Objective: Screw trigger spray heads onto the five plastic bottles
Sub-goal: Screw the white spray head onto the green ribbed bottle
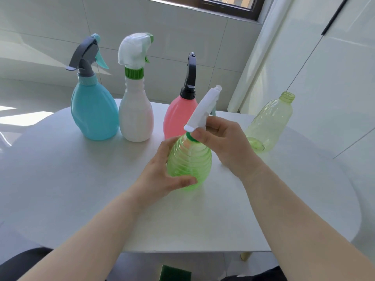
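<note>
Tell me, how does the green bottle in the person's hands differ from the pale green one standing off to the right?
The ribbed green bottle is round and strongly coloured; the pale bottle is taller, slimmer and fainter. The ribbed one is gripped by the left hand while the right hand holds a white spray head at its neck; the pale one stands untouched with an open neck. Both are see-through plastic and look empty.

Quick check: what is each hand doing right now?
Left hand: closed around the ribbed green bottle, holding it.
Right hand: closed on the white trigger spray head at that bottle's neck.
</note>
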The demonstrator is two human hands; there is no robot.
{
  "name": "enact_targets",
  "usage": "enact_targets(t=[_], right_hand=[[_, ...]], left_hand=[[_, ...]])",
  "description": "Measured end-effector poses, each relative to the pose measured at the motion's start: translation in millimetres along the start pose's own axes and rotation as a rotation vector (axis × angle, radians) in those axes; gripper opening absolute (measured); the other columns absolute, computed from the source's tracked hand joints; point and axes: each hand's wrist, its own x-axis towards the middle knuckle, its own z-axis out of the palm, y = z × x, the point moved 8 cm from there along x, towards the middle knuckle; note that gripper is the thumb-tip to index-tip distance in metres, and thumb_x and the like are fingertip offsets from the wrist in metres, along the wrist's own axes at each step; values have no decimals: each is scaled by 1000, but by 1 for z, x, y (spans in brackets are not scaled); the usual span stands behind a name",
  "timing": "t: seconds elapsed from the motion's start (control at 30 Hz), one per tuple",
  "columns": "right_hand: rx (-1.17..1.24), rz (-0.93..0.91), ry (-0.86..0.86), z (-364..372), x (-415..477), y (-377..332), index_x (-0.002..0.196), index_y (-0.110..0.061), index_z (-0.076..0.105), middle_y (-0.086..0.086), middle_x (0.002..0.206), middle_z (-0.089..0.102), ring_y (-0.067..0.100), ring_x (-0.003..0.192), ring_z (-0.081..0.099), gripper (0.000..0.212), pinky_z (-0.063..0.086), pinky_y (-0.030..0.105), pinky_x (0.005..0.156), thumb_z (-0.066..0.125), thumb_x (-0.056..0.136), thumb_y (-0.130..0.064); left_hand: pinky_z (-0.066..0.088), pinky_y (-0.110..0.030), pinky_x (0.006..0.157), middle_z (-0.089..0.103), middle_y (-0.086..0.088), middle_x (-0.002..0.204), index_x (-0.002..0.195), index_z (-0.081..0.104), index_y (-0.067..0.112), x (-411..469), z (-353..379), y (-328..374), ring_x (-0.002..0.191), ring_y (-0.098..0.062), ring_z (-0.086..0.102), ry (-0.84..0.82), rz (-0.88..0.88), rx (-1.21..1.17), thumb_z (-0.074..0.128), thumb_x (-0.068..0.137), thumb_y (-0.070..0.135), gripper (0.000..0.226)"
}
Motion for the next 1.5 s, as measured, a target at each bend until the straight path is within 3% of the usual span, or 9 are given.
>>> enact_targets(t=[0.17, 0.33, 0.43, 0.63, 0.87, 1.0, 1.17, 1.33, 1.5], right_hand=[[54, 14, 77, -2, 0, 6, 74, -24, 63, -19, 60, 67, -3, 66, 61, 18, 49, 12, 68, 68, 72, -7], [-127, 136, -130, 15, 4, 6, 81, -23, 69, 8, 105, 70, 13, 98, 63, 11, 50, 28, 90, 65, 76, -15], [-33, 93, 15, 10, 6, 0, 52, -34, 65, 9, 103, 71, 10, 87, 60, 37, 47, 25, 83, 56, 79, -10], [66, 62, 310, 6, 1, 6, 49, -38, 62, 0, 95, 68, 2, 70, 55, 39, 44, 9, 64, 58, 76, -11], [235, 57, -55, 8, 7, -12, 55, -25, 61, -7, 80, 73, 15, 90, 64, 20, 48, 37, 91, 55, 69, -12], [162, 48, 145, 5, 7, -14, 49, -25, 58, -4, 74, 74, 10, 81, 63, 22, 50, 28, 79, 57, 69, -15], [51, 48, 395, 1, 4, -12, 42, -32, 62, 22, 91, 70, 8, 68, 58, 42, 45, 11, 61, 58, 75, -7], [-22, 217, 342, 1, 5, 5, 70, -9, 57, 7, 70, 64, 7, 54, 50, 16, 42, 12, 53, 62, 78, -21], [-128, 236, 143, 1, -1, 11, 97, -20, 48, -11, 85, 52, 4, 83, 52, 15, 40, 11, 64, 55, 85, -25]], left_hand=[[30, 10, 65, 43, 33, 99, 96, 31, 55, 0, 2, -9, 86, 34, 37, -18, -36, 53, 85, 50, 19, 80], [29, 10, 65, 41, 29, 101, 96, 31, 52, -2, 3, -1, 87, 36, 34, -34, -10, 75, 84, 51, 20, 77], [30, 8, 66, 43, 25, 101, 95, 32, 52, -2, -4, 5, 90, 26, 40, 64, 6, 76, 83, 49, 21, 75], [29, -13, 82, 39, 19, 107, 123, 35, 30, -5, -12, 8, 107, -6, 39, 218, 11, 175, 83, 49, 20, 89], [33, 2, 74, 37, 36, 107, 100, 26, 65, -5, -16, 20, 94, 20, 42, 30, 51, 102, 89, 41, 28, 94], [30, 9, 66, 43, 33, 97, 95, 31, 59, -7, -15, 19, 88, 32, 38, 137, 61, 71, 85, 43, 21, 83], [30, 8, 70, 44, 30, 99, 101, 33, 53, -10, -15, 11, 87, 18, 45, 255, 58, 42, 84, 42, 19, 85], [30, -6, 76, 42, 15, 116, 129, 30, 29, -8, -10, -4, 102, 0, 40, 255, 6, 67, 86, 42, 24, 103], [27, -17, 91, 30, 20, 126, 135, 17, 35, -6, -8, -11, 111, 4, 31, 214, -43, 86, 85, 44, 28, 113]])
